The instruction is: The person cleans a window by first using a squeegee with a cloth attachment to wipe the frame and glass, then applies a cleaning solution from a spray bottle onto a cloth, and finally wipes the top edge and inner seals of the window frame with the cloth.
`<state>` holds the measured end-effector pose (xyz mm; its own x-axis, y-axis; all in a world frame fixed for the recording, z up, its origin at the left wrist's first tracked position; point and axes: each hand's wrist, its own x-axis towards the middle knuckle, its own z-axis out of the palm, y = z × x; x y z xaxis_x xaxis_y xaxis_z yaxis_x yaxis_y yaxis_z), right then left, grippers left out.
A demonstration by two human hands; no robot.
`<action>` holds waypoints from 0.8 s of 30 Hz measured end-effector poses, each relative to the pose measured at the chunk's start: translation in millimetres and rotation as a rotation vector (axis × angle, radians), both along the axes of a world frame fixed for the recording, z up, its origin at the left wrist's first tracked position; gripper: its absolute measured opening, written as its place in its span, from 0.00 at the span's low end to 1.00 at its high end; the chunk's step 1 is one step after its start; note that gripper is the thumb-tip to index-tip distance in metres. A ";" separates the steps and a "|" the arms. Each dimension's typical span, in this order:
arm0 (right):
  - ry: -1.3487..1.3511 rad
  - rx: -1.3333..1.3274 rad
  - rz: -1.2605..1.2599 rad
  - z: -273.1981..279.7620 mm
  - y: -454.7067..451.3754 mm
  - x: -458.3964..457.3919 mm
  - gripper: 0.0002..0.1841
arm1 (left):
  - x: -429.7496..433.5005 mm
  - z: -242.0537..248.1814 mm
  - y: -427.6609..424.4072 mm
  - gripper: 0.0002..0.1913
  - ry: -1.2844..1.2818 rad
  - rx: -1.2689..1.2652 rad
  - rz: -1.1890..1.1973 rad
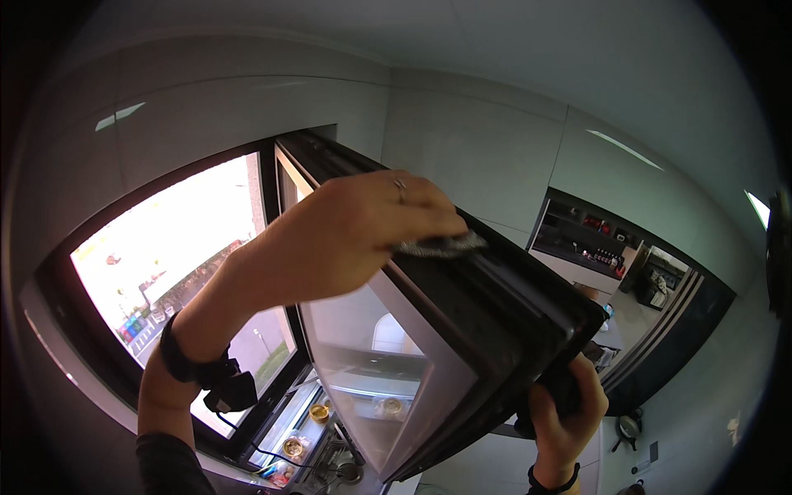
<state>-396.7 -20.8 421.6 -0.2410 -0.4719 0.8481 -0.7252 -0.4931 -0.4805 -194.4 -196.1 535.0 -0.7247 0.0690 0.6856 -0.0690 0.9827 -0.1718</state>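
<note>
An open window sash (445, 365) with a dark frame and a glass pane juts into the room. On its top edge (495, 297), my left hand (377, 229) presses a grey cloth or pad (442, 246), the fingers bent over it. Most of the pad is hidden under the palm. My right hand (566, 402) grips a dark part at the sash's free edge, just below the outer corner. Whether that part is a handle or the frame itself I cannot tell.
Left of the sash is the window opening (167, 260), with a street far below. Under it, a cooktop (328, 458) and several small containers (318, 413) stand on the counter. Pale wall panels (470, 136) rise behind. A pan (628, 427) is at lower right. A cable hangs from my left wrist.
</note>
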 end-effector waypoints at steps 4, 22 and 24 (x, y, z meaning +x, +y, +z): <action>-0.001 -0.047 0.001 1.6 -0.6 1.3 0.20 | 1.3 5.8 -17.0 0.26 -0.036 -0.124 0.143; 0.076 -0.111 -0.169 -3.9 1.7 11.2 0.16 | 38.7 -3.6 -137.9 0.26 -0.012 0.163 0.286; 0.099 -0.127 -0.179 -8.6 -0.8 10.2 0.16 | 45.9 -2.9 -158.3 0.25 0.037 0.415 0.335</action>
